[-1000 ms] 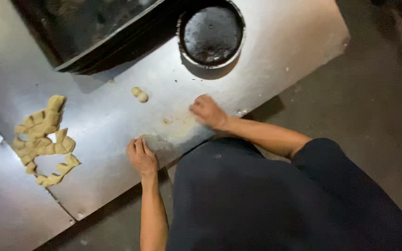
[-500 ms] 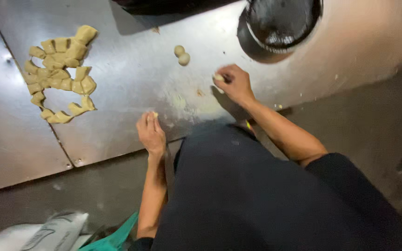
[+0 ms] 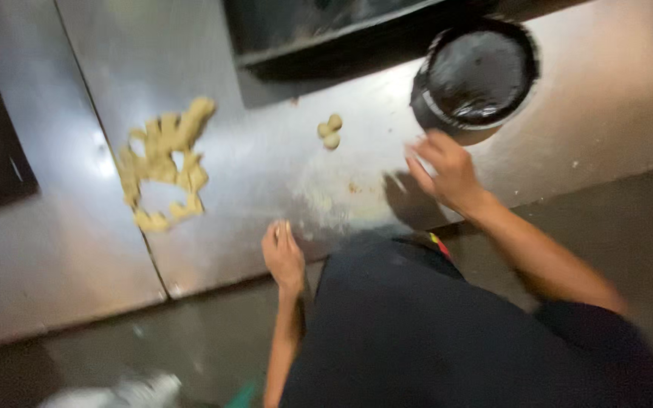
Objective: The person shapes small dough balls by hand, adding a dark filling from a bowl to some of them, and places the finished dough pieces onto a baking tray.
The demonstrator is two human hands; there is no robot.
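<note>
Blurred hands: left hand (image 3: 283,255) flat on steel counter (image 3: 266,181), right hand (image 3: 447,172) loosely spread, empty.

Two small pale dough balls (image 3: 330,131) lie touching each other on the steel worktop (image 3: 266,174), upper centre of the frame. At centre, a floury smear (image 3: 341,200), blurred, perhaps holds dough crumbs.
</note>
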